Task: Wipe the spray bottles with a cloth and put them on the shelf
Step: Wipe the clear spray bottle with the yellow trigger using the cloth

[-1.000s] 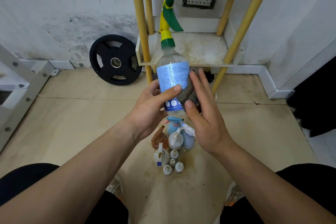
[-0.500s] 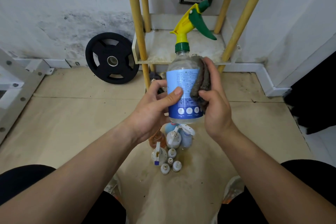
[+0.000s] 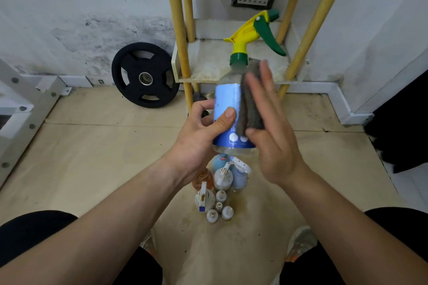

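The left hand [image 3: 199, 136] is wrapped around the lower body of the spray bottle [image 3: 228, 113], thumb across the blue label, holding it upright in the air just in front of the shelf [image 3: 208, 62] and its front edge, while the right hand [image 3: 273, 136] is spread flat, fingers straight, pressing the grey cloth [image 3: 249, 102] against the bottle's right side. The bottle looks like light, thin clear plastic that would dent and slip, so a hold low on the body seems best, leaving the yellow-green trigger head [image 3: 254, 32] alone; the cloth is soft and limp. Half a second ago the right hand was curled around the cloth; now it lies open, and the trigger head sits a little lower against the shelf.
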Motion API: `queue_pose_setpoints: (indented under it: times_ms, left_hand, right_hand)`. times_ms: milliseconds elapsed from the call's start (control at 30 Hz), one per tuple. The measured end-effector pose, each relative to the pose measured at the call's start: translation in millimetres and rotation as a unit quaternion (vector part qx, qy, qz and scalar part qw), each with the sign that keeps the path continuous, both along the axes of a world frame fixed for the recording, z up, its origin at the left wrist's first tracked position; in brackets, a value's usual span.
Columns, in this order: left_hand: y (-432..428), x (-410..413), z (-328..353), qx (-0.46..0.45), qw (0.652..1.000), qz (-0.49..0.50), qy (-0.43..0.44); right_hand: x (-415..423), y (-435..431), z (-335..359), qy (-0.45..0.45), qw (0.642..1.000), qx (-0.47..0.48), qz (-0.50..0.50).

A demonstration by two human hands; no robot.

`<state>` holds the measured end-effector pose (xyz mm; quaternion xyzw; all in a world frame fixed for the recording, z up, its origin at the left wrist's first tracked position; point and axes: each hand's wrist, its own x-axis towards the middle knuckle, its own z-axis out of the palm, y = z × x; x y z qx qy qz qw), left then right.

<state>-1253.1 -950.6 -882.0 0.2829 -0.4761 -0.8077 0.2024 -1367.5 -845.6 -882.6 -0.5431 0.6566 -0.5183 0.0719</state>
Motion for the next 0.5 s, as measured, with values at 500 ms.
queue_pose_setpoints:
  times_ms: [500]
  left_hand:
    - [-13,-3,5,0.011,1.0,-0.026,0.002]
  right_hand:
    - [17,5,-8,-0.235,0.969,0.069,0.017]
